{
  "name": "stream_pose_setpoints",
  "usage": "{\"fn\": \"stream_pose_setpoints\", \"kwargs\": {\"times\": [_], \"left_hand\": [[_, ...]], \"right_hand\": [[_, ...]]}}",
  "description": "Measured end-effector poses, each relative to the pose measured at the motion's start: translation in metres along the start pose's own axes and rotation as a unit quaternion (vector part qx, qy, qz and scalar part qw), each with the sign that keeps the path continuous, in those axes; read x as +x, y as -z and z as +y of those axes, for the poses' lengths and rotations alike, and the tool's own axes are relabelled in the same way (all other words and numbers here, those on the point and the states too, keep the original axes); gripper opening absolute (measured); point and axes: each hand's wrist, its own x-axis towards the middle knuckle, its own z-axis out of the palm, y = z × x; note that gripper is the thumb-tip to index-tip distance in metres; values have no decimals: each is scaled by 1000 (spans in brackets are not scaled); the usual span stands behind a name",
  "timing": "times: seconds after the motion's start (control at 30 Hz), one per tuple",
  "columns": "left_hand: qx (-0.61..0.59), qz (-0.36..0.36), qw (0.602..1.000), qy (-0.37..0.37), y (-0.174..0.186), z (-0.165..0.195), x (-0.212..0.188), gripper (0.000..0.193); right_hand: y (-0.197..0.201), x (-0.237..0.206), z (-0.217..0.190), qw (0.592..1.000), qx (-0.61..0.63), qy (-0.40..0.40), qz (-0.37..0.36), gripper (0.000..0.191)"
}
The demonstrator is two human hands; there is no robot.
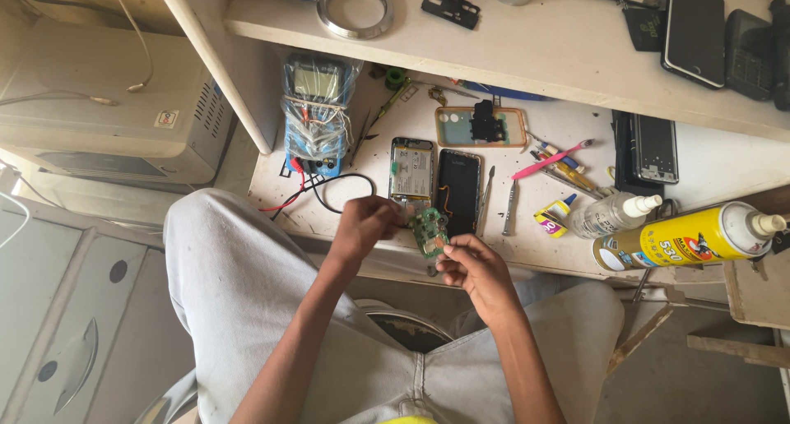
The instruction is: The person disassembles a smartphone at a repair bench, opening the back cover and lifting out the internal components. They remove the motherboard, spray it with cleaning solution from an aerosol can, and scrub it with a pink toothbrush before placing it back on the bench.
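A small green circuit board (429, 228) hangs over the front edge of the white workbench (732, 165), and my right hand (473, 266) grips it from below. My left hand (367, 224) is pinched on a thin tool whose tip touches the board's left side. Just behind the board lie an opened phone body (411, 171) showing its insides and a black phone screen (459, 189) side by side.
A blue multimeter (316, 111) with red and black leads stands at the back left. Tweezers, pens and a pink tool (547, 161) lie to the right, along with a yellow spray can (699, 235), a white bottle (611, 214) and more phones. A shelf (559, 37) runs above.
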Motion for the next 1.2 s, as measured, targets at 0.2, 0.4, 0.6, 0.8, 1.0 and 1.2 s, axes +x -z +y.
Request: {"fn": "stream_pose_setpoints", "kwargs": {"times": [0.2, 0.4, 0.6, 0.8, 1.0, 1.2], "left_hand": [[118, 55, 992, 3, 0, -1, -7, 27], [125, -16, 992, 28, -7, -5, -14, 26], [38, -71, 996, 22, -4, -16, -6, 25], [66, -86, 994, -10, 4, -24, 2, 25], [116, -93, 987, -55, 3, -16, -3, 27], [202, 9, 979, -2, 9, -10, -6, 29]], "right_hand": [[-6, 5, 15, 999, 44, -4, 19, 8], [-4, 15, 35, 993, 114, -23, 29, 7], [-21, 10, 30, 991, 133, -22, 1, 6], [-29, -5, 10, 999, 34, -35, 13, 15], [-18, 4, 17, 998, -5, 57, 18, 18], [-17, 14, 26, 995, -18, 74, 60, 20]]}}
